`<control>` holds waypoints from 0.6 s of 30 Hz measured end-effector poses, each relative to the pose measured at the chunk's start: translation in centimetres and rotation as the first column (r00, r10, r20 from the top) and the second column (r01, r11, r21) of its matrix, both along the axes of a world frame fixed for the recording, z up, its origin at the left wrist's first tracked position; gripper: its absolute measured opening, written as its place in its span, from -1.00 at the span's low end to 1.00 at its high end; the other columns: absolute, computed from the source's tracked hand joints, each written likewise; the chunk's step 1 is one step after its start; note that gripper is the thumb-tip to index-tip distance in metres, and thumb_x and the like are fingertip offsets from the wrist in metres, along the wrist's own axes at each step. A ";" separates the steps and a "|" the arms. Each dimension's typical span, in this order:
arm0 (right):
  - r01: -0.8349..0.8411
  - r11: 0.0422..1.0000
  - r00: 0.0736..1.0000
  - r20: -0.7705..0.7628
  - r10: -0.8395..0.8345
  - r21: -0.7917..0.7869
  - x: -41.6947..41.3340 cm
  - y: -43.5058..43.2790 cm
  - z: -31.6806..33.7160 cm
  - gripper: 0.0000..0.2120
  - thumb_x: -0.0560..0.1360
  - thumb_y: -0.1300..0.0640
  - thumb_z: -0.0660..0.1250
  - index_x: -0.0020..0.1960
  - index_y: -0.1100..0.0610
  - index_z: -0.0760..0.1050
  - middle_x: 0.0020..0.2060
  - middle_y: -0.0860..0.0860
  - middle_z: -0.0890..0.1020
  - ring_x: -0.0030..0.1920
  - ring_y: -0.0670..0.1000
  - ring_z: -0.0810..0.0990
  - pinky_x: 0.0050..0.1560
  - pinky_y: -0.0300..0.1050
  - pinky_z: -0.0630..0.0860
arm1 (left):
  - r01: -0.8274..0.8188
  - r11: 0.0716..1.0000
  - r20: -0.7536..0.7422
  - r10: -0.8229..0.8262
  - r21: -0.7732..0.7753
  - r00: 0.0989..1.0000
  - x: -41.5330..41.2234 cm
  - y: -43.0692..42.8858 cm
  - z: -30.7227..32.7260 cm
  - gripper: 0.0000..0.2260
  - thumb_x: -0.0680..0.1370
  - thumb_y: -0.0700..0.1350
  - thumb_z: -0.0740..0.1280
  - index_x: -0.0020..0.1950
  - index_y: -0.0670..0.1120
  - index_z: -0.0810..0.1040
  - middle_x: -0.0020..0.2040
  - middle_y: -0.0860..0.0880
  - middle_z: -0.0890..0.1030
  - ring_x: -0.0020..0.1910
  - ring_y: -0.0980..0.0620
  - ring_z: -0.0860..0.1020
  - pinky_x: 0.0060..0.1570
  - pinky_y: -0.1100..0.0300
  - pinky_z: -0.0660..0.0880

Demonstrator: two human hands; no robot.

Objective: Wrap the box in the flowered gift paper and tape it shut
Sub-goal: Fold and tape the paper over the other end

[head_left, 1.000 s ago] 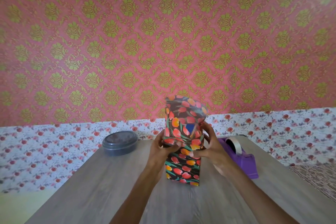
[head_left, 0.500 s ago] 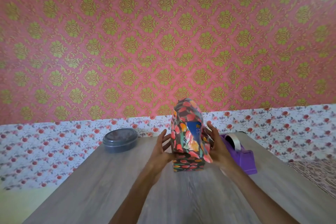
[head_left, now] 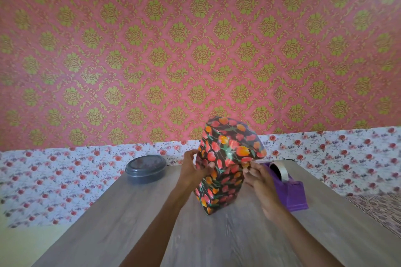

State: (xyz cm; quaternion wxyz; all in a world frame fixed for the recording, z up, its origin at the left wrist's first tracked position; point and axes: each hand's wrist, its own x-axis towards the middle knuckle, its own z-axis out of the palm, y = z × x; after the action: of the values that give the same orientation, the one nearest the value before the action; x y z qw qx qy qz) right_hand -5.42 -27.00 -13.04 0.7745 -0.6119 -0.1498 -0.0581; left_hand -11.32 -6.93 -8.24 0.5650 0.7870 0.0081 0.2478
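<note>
On the wooden table (head_left: 108, 223) the box (head_left: 219, 188) stands tilted, turned since a moment ago: its blue end no longer shows (paper (head_left: 234, 138) folded over). Your left hand (head_left: 192, 171) grips its side, your right hand (head_left: 259, 180) pinches the paper; taping looks next.

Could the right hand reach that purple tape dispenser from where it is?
Probably yes. The tape dispenser sits just beyond the right hand, with nothing between them. But that hand is pinching the gift paper, so it would have to let go first.
</note>
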 end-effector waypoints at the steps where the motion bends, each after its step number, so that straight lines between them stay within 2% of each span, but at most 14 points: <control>1: -0.036 0.999 0.999 -0.004 0.036 -0.005 -0.1 0.1 0.2 -0.63 0.50 0.24 0.43 0.25 0.17 0.41 0.11 -0.04 0.60 0.14 -0.12 0.57 0.18 -0.12 0.44 | 0.060 0.997 -0.038 -0.062 -0.044 0.997 0.1 0.2 0.3 -0.34 0.41 -0.06 0.55 0.40 -0.03 0.28 0.28 0.04 0.39 0.26 0.07 0.39 0.16 0.17 0.40; 3: -0.110 0.994 0.994 0.004 0.110 0.003 0.0 0.4 0.3 -0.50 0.43 0.13 0.51 0.27 0.10 0.37 0.14 -0.05 0.59 0.20 -0.08 0.55 0.22 -0.07 0.42 | 0.050 0.999 -0.072 -0.051 -0.020 0.996 0.5 0.2 0.7 -0.18 0.35 -0.03 0.60 0.47 -0.05 0.21 0.30 0.01 0.41 0.26 0.02 0.42 0.20 0.11 0.44; 5: -0.178 0.983 0.983 0.042 0.180 -0.047 -0.4 0.7 0.5 -0.27 0.25 -0.02 0.58 0.33 0.04 0.35 0.18 -0.05 0.59 0.25 -0.06 0.54 0.23 -0.09 0.45 | -0.060 0.995 -0.047 0.064 0.086 0.997 1.1 0.5 0.5 -0.16 0.19 0.18 0.64 0.38 -0.01 0.40 0.22 0.01 0.52 0.20 0.00 0.50 0.22 0.00 0.49; 6: -0.204 0.977 0.976 0.069 0.208 -0.060 -0.7 0.9 0.7 -0.21 0.21 -0.04 0.59 0.35 0.01 0.34 0.18 -0.06 0.59 0.24 -0.09 0.54 0.20 -0.15 0.48 | -0.081 0.988 -0.025 0.085 0.130 0.996 1.2 0.5 0.5 -0.24 0.15 0.26 0.62 0.25 0.02 0.53 0.13 0.02 0.59 0.13 0.02 0.56 0.15 0.02 0.53; 7: -0.218 0.973 0.969 0.101 0.224 -0.071 -0.9 1.1 0.9 -0.19 0.21 0.00 0.60 0.37 0.00 0.33 0.19 -0.06 0.59 0.21 -0.13 0.56 0.13 -0.21 0.51 | -0.091 0.986 -0.005 0.093 0.140 0.996 1.0 0.6 0.5 -0.40 0.17 0.25 0.62 0.11 0.03 0.60 0.02 0.04 0.64 0.03 0.04 0.60 0.04 0.12 0.56; 9: -0.225 0.971 0.965 0.118 0.234 -0.085 -1.1 1.3 1.4 -0.19 0.25 0.10 0.61 0.39 0.02 0.30 0.20 -0.05 0.59 0.18 -0.15 0.58 0.05 -0.27 0.53 | -0.074 0.994 0.014 0.073 0.086 0.997 0.3 0.7 0.7 -0.71 0.31 0.07 0.60 -0.07 0.08 0.61 -0.13 0.12 0.65 -0.13 0.10 0.61 -0.21 0.31 0.50; 10: -0.223 0.970 0.966 0.116 0.233 -0.093 -1.2 1.4 1.6 -0.18 0.25 0.12 0.63 0.39 0.03 0.30 0.21 -0.04 0.60 0.18 -0.13 0.59 0.06 -0.26 0.54 | -0.057 0.997 0.028 0.056 0.061 0.998 0.1 0.8 0.8 -0.75 0.34 0.03 0.59 -0.08 0.11 0.60 -0.14 0.14 0.64 -0.14 0.11 0.61 -0.24 0.32 0.48; 13: -0.182 0.977 0.979 0.077 0.191 -0.108 -1.0 1.8 1.9 -0.22 0.25 0.02 0.64 0.36 0.01 0.35 0.19 -0.05 0.62 0.21 -0.07 0.59 0.19 -0.12 0.51 | -0.087 0.988 0.030 0.083 0.124 0.996 -0.3 1.1 1.3 -0.70 0.34 0.09 0.58 -0.02 0.09 0.58 -0.05 0.09 0.65 -0.10 0.11 0.60 -0.11 0.21 0.54; 15: -0.160 0.980 0.985 0.045 0.166 -0.118 -1.1 2.0 2.2 -0.37 0.33 0.02 0.59 0.32 0.02 0.42 0.16 -0.06 0.64 0.20 -0.07 0.59 0.19 -0.11 0.50 | -0.102 0.982 -0.010 0.105 0.157 0.994 -0.1 1.4 1.2 -0.66 0.33 0.17 0.55 -0.03 0.11 0.52 0.05 0.08 0.62 0.01 0.09 0.57 0.03 0.12 0.52; 16: -0.148 0.982 0.987 0.036 0.154 -0.119 -1.1 2.1 2.2 -0.46 0.38 0.05 0.56 0.29 0.03 0.45 0.14 -0.06 0.65 0.19 -0.06 0.59 0.18 -0.12 0.49 | -0.081 0.986 -0.032 0.087 0.148 0.996 -0.2 1.4 1.2 -0.67 0.36 0.18 0.53 -0.02 0.12 0.48 0.08 0.09 0.59 0.05 0.09 0.55 0.03 0.11 0.51; 18: -0.140 0.984 0.989 0.030 0.144 -0.110 -1.1 2.5 2.2 -0.57 0.43 0.07 0.51 0.26 0.04 0.49 0.11 -0.06 0.67 0.17 -0.05 0.61 0.19 -0.12 0.48 | -0.006 0.996 -0.045 0.010 0.084 0.999 -0.6 1.3 0.9 -0.74 0.46 0.10 0.48 0.00 0.12 0.44 0.10 0.11 0.57 0.08 0.09 0.54 -0.10 0.22 0.49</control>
State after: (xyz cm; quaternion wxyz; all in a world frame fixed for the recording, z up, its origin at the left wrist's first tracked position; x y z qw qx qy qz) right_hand -6.47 -24.51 -10.81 0.7397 -0.6391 -0.2103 -0.0061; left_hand -11.90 -5.67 -7.32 0.5302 0.8154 0.0140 0.2322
